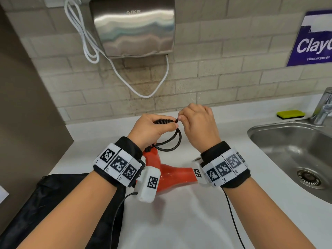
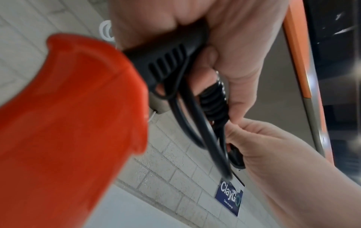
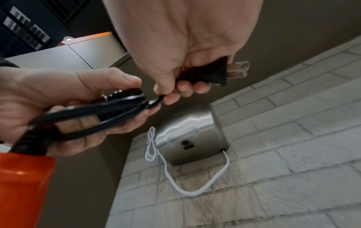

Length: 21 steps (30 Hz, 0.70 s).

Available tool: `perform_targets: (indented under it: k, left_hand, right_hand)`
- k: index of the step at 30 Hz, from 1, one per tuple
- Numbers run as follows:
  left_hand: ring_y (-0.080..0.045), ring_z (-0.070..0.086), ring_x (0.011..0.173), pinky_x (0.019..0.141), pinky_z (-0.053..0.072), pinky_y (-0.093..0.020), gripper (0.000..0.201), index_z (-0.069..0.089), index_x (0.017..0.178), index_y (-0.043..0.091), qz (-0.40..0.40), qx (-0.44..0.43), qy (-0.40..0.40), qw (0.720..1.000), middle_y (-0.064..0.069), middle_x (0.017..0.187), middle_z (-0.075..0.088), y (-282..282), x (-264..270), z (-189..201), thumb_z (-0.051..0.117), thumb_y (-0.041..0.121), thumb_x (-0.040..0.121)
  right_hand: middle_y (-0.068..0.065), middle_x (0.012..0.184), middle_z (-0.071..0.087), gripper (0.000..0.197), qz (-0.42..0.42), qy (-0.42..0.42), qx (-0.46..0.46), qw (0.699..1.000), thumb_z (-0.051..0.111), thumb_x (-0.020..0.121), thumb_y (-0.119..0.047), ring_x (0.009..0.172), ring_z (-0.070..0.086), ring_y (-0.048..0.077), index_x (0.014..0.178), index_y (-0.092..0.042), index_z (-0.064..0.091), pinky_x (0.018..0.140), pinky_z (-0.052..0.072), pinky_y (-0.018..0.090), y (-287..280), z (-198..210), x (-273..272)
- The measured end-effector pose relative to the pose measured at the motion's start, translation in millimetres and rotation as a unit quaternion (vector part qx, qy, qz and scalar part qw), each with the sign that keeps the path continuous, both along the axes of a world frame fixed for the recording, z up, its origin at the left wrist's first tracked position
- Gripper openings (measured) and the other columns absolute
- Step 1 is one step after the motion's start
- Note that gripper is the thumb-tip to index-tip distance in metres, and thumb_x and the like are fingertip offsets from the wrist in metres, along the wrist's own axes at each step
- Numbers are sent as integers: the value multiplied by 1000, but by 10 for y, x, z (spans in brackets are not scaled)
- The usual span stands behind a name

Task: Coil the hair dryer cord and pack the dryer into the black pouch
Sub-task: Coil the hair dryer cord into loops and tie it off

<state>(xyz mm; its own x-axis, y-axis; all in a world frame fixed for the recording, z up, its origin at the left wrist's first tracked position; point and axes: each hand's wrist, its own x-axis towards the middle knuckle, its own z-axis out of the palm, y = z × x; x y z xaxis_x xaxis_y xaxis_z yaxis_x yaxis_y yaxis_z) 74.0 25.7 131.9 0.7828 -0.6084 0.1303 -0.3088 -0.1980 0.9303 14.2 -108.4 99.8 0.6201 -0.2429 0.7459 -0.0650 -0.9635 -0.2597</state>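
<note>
An orange-red hair dryer [image 1: 168, 174] lies on the white counter [image 1: 197, 212] below my wrists, its handle end [image 2: 68, 123] [image 3: 21, 177] close to both wrist cameras. Its black cord [image 1: 172, 141] [image 3: 93, 114] hangs in loops from my left hand [image 1: 154, 130], which grips the wound bundle [image 2: 215, 104]. My right hand [image 1: 197, 123] holds the black plug [image 3: 205, 74] in its curled fingers, metal prongs pointing out, and pinches the cord end beside the left fingertips. The black pouch [image 1: 59, 203] lies at the lower left, partly under my left forearm.
A steel sink [image 1: 294, 153] with a faucet [image 1: 323, 108] sits to the right, a yellow sponge [image 1: 290, 114] on its ledge. A wall-mounted hand dryer [image 1: 133, 27] with a white cable [image 1: 149, 94] hangs above the tiled backsplash. A blue sign [image 1: 312, 40] is at upper right.
</note>
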Motion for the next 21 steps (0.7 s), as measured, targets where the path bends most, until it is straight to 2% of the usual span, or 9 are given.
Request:
perform_targets:
  k: [4, 6, 9, 11, 14, 16, 19, 21]
  left_hand:
    - [-4, 32, 30, 33, 29, -14, 11, 72, 85, 21, -4, 14, -3, 1000, -3, 59, 49, -16, -25, -18, 73, 26, 75]
    - [-4, 34, 31, 34, 31, -14, 12, 73, 80, 14, 3, 9, -4, 1000, -5, 63, 58, -23, -24, -20, 72, 25, 75]
    - [-2, 37, 31, 37, 33, -17, 9, 72, 74, 17, 25, -11, -1, 1000, 2, 68, 68, -10, -7, -9, 70, 25, 76]
    - [-2, 38, 30, 40, 31, -18, 6, 71, 73, 21, 34, -21, 9, 999, 3, 69, 68, 4, 9, 0, 70, 26, 77]
    - [1, 42, 30, 39, 30, -16, 9, 71, 82, 16, 39, -20, 14, 999, -1, 74, 68, 28, 35, 15, 69, 25, 79]
    - [4, 44, 30, 37, 30, -14, 15, 71, 90, 12, 44, -21, 14, 999, -2, 76, 67, 43, 49, 28, 68, 23, 80]
    - [5, 44, 29, 44, 29, -19, 18, 70, 95, 13, 51, -16, 18, 998, 0, 79, 68, 52, 53, 43, 67, 24, 81]
    - [3, 42, 29, 43, 30, -18, 10, 71, 89, 19, 57, -16, 19, 998, 1, 81, 67, 46, 52, 43, 69, 24, 79]
  right_hand:
    - [4, 74, 61, 33, -21, -54, -32, 998, 37, 86, -27, 72, 59, 27, 77, -11, 65, 78, 24, 26, 65, 40, -23]
    - [3, 72, 61, 30, -25, -75, -38, 996, 41, 85, -26, 69, 58, 26, 75, -12, 66, 75, 25, 26, 99, 64, -39]
    - [2, 75, 63, 32, -3, -77, -25, 997, 41, 86, -28, 70, 55, 24, 79, -14, 68, 76, 25, 25, 114, 76, -68]
    - [-1, 79, 66, 31, 20, -63, 6, 998, 43, 87, -31, 77, 53, 23, 85, -16, 71, 77, 27, 27, 106, 76, -89]
    - [-6, 86, 70, 25, -1, -32, 14, 999, 50, 86, -30, 87, 49, 24, 92, -21, 73, 74, 29, 32, 69, 44, -120]
    - [-1, 93, 67, 24, 17, 5, 45, 999, 51, 89, -26, 88, 48, 21, 97, -18, 72, 73, 36, 31, 33, 30, -132]
    - [3, 93, 57, 22, 96, 90, 151, 980, 52, 91, -18, 73, 46, 9, 103, -10, 68, 69, 34, 18, 24, 70, -153]
    - [0, 84, 56, 18, 122, 120, 191, 967, 52, 90, -15, 62, 50, 8, 100, -9, 66, 63, 39, 17, 34, 99, -166]
